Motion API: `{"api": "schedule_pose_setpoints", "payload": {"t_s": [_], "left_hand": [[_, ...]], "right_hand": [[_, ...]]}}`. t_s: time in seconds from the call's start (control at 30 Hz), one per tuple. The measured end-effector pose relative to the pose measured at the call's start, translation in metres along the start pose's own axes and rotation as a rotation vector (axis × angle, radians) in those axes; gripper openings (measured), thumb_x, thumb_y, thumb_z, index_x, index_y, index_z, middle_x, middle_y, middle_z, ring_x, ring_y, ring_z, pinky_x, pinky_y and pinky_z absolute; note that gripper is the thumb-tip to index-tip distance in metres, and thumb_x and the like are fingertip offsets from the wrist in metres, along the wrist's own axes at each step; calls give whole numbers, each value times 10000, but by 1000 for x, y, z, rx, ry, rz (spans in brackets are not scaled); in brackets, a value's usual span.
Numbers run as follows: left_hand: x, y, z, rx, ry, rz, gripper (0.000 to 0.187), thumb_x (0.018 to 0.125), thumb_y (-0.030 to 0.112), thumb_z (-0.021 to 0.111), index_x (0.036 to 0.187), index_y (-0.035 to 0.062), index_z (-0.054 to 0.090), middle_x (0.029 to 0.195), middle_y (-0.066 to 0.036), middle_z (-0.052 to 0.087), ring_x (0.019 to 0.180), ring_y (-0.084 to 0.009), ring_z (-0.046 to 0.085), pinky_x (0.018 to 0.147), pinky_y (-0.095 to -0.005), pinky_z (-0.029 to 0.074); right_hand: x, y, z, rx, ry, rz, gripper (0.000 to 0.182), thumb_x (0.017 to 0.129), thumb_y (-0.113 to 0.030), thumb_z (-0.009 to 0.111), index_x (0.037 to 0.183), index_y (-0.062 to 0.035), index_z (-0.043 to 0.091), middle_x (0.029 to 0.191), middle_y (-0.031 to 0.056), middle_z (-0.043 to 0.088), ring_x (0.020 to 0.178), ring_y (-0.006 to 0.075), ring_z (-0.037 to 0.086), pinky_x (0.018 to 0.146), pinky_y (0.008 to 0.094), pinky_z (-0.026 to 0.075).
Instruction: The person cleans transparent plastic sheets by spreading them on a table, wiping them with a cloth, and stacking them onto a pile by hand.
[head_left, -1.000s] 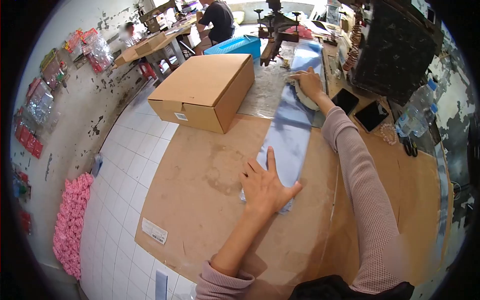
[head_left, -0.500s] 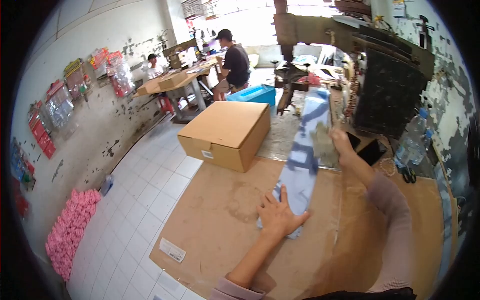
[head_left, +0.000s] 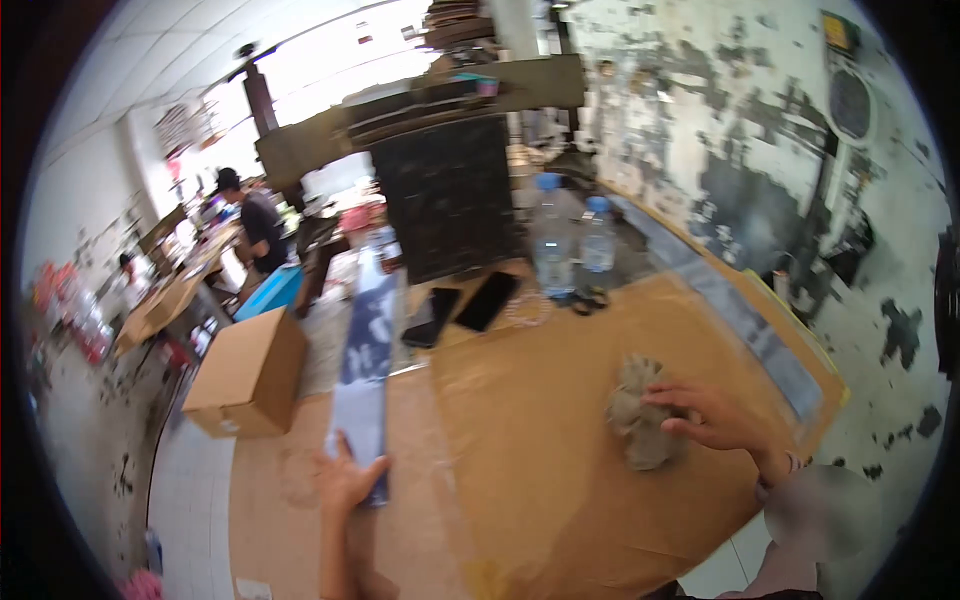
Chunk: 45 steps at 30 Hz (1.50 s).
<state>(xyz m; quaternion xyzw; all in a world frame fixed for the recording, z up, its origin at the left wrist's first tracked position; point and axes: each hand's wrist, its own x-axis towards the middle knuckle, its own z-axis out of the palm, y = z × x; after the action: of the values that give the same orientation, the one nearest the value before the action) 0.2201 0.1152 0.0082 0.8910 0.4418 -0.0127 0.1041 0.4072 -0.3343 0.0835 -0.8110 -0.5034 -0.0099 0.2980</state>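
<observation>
A long bluish strip [head_left: 366,350] runs away from me over the brown-covered table, with darker patches along it. My left hand [head_left: 347,478] lies on its near end with the fingers spread. To the right, my right hand [head_left: 705,415] is over a crumpled grey-beige cloth [head_left: 640,410]. Its fingers are apart and the tips touch or nearly touch the cloth's right side. The cloth rests on the brown sheet.
A cardboard box [head_left: 250,370] stands left of the strip. Two dark phones [head_left: 432,318], water bottles [head_left: 553,240] and scissors [head_left: 588,300] lie or stand further back, near a black panel [head_left: 445,200]. A co-worker [head_left: 262,230] is at the far left.
The view has turned to the right. My right hand and the cloth have moved from beside the strip to the right part of the table, and its fingers have opened. My left hand remains on the strip.
</observation>
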Motion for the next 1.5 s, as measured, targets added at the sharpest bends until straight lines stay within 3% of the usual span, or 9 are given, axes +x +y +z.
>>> {"api": "schedule_pose_setpoints", "payload": {"t_s": [0.33, 0.43, 0.67, 0.93, 1.03, 1.13, 1.23, 1.4, 1.5], "left_hand": [[-79, 81, -2, 185, 323, 456, 995, 649, 512, 700, 1429, 191, 173, 1385, -259, 181, 1281, -414, 238, 974, -664, 172], [-126, 134, 2, 190, 157, 836, 899, 709, 532, 641, 1416, 179, 213, 1345, -256, 241, 1261, -401, 272, 964, -657, 200], [-170, 183, 22, 123, 118, 1315, 771, 814, 498, 549, 1414, 147, 216, 1346, -238, 279, 1262, -376, 299, 931, -643, 276], [-180, 204, 16, -1488, -878, 905, 737, 848, 191, 598, 1416, 129, 132, 1265, -185, 403, 1138, -262, 477, 855, -374, 451], [-151, 189, 18, -1450, -873, 856, 659, 860, 81, 527, 1399, 129, 152, 1171, -163, 489, 1079, -205, 527, 813, -323, 481], [-132, 152, 22, -1309, -696, 748, 557, 867, 40, 454, 1369, 111, 223, 1122, -143, 532, 1026, -190, 556, 812, -305, 485], [-124, 107, 27, -1227, -676, 566, 507, 884, 25, 417, 1359, 77, 249, 1121, -131, 543, 1016, -194, 553, 829, -319, 482], [-123, 55, 2, -543, -985, 923, 378, 913, 82, 455, 1280, 16, 388, 1154, -138, 542, 1081, -204, 530, 835, -306, 480], [-114, 35, -19, -666, -908, 871, 426, 867, 136, 558, 1250, 5, 424, 1204, -181, 501, 1080, -255, 531, 858, -336, 467]], "right_hand": [[-175, 138, -78, -584, 205, 961, 762, 657, -449, 732, 1234, -12, 490, 1248, 231, 416, 1093, 371, 462, 929, 417, 379], [-200, 177, -77, -520, 245, 837, 839, 603, -480, 751, 1233, 11, 493, 972, 179, 543, 932, 295, 532, 861, 376, 419], [-175, 169, -110, 501, 514, 826, 302, 810, -234, 627, 1015, -28, 546, 644, -8, 496, 528, 78, 468, 476, 205, 396], [-21, 17, -13, 1357, 332, 493, 245, 895, -181, 520, 1109, -75, 465, 838, 34, 573, 704, 97, 549, 633, 230, 464], [11, -16, 27, 1325, -182, 294, 327, 892, -241, 533, 1168, -80, 464, 1138, 123, 555, 1012, 212, 550, 821, 320, 447], [44, -17, 31, 391, -274, -299, 441, 854, -373, 572, 1179, -88, 485, 1194, 179, 506, 1148, 296, 466, 911, 436, 407], [48, -10, 40, -359, -140, -243, 583, 757, -505, 624, 1161, -94, 532, 1262, 197, 438, 1219, 363, 369, 925, 534, 350], [18, 20, 69, -441, -118, -23, 731, 627, -642, 645, 1186, -181, 548, 1299, 209, 394, 1242, 418, 305, 974, 603, 246], [3, 22, 57, -373, 32, -6, 724, 630, -640, 642, 1199, -204, 541, 1312, 216, 382, 1243, 425, 310, 969, 625, 234]]}}
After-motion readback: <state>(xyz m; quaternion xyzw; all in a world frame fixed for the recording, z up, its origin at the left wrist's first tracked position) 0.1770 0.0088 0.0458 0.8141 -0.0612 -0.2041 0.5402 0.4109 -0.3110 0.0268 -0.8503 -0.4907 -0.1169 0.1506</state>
